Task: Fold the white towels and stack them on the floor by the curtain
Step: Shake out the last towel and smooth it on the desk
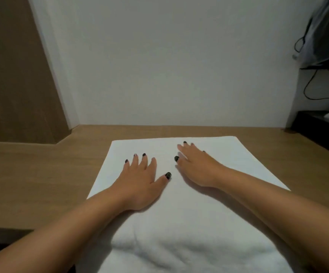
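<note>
A white towel [179, 223] lies spread flat on a wooden surface [41, 184], its near part hanging over the front edge toward me with some wrinkles. My left hand [140, 180] lies palm down on the towel's left half, fingers straight and spread. My right hand [197, 166] presses flat on the towel a little farther back and to the right, fingers extended. Neither hand grips the cloth. No curtain or towel stack is in view.
A white wall [169, 66] closes the back of the wooden surface. A brown panel [17, 75] stands at the left. At the right are a dark shelf [321, 127] with a white object, hanging black cables [313, 87] and a dark screen edge above.
</note>
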Available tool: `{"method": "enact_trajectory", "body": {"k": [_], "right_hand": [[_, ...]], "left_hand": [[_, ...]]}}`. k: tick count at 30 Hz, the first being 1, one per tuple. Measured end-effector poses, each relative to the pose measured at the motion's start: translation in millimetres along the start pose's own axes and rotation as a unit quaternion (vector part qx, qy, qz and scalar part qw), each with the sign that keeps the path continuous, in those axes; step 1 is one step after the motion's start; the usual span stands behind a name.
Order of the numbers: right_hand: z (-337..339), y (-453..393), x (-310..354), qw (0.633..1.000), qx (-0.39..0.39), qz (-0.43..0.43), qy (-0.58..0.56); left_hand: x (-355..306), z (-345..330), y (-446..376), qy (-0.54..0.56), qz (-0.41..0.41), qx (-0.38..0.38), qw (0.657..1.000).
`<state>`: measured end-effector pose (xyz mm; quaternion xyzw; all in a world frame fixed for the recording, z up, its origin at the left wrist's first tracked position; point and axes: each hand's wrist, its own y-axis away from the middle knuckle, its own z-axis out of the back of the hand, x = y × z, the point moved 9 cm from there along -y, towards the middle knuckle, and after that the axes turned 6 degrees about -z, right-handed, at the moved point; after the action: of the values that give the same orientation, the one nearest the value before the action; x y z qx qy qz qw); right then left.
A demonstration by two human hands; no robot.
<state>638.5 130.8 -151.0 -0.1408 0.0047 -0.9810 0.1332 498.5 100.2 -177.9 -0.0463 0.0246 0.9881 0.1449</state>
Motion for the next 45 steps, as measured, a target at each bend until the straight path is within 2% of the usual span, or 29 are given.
{"method": "enact_trajectory", "body": {"k": [3, 10, 12, 14, 18, 20, 25, 29, 32, 36, 39, 42, 45], "right_hand": [[-28.7, 28.6, 11.1, 0.996, 0.053, 0.019, 0.065], [-6.0, 46.8, -80.9, 0.988, 0.048, -0.101, 0.102], [-1.2, 50.6, -92.5, 0.983, 0.047, -0.133, 0.115], [3.0, 54.8, -77.1, 0.982, 0.032, -0.145, 0.118], [-13.3, 85.6, 9.3, 0.998, 0.001, -0.015, 0.062], [-20.9, 106.2, 20.3, 0.998, 0.005, 0.013, 0.053], [-7.1, 129.1, -40.7, 0.995, 0.022, -0.068, 0.077], [3.0, 154.8, -72.9, 0.991, 0.021, -0.095, 0.091], [8.5, 170.2, -82.2, 0.990, 0.036, -0.105, 0.086], [15.4, 180.7, -81.7, 0.986, 0.056, -0.126, 0.094], [28.3, 183.1, -70.3, 0.973, 0.083, -0.138, 0.165], [49.8, 174.9, -53.0, 0.960, 0.068, -0.137, 0.236], [61.3, 151.4, -36.6, 0.962, 0.017, -0.093, 0.256]], "left_hand": [[-3.6, -2.9, 17.9, -0.018, -0.004, 0.002, 1.000], [43.0, -0.6, 64.3, 0.002, 0.050, 0.009, 0.999], [54.5, 2.4, 73.5, 0.002, 0.084, -0.010, 0.996], [44.0, 12.7, 80.1, -0.022, 0.091, -0.058, 0.994], [-21.9, 8.2, 100.9, -0.042, 0.005, -0.110, 0.993], [-28.6, 1.6, 114.8, -0.051, -0.005, -0.132, 0.990], [-1.6, 0.5, 138.7, -0.069, 0.080, -0.175, 0.979], [-6.7, -17.3, 166.9, 0.012, 0.181, -0.171, 0.968], [-27.3, -19.7, 178.8, 0.020, 0.216, -0.177, 0.960], [-44.7, -3.0, 165.2, -0.051, 0.225, -0.123, 0.965], [-40.9, 8.3, 146.8, -0.086, 0.214, -0.059, 0.971], [-27.1, 1.6, 126.5, -0.033, 0.206, -0.006, 0.978], [-16.2, -1.8, 107.5, -0.010, 0.183, 0.007, 0.983]]}}
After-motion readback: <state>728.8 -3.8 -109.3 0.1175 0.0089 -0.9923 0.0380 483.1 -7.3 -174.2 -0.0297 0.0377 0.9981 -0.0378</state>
